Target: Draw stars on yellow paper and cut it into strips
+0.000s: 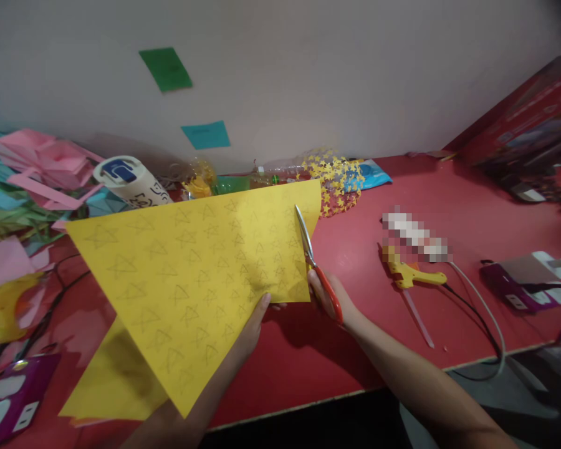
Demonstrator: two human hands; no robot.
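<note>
A large yellow paper sheet [191,262] covered with pencil-drawn stars is held up above the red table [299,362]. My left hand [257,321] pinches its lower edge, thumb on top and the other fingers mostly underneath. Red-handled scissors [330,293] are in my right hand [331,299], near the sheet's right end. Their blades point away from me and lie over the paper, looking nearly closed. More yellow paper [115,374] lies on the table below the sheet at the left.
Cut yellow stars [334,181] are heaped near the wall beside a blue packet [374,173]. A yellow glue gun [414,274] with its cord lies at the right, another [12,305] at the left. A white cup [131,181] and folded coloured paper [47,162] stand at the back left.
</note>
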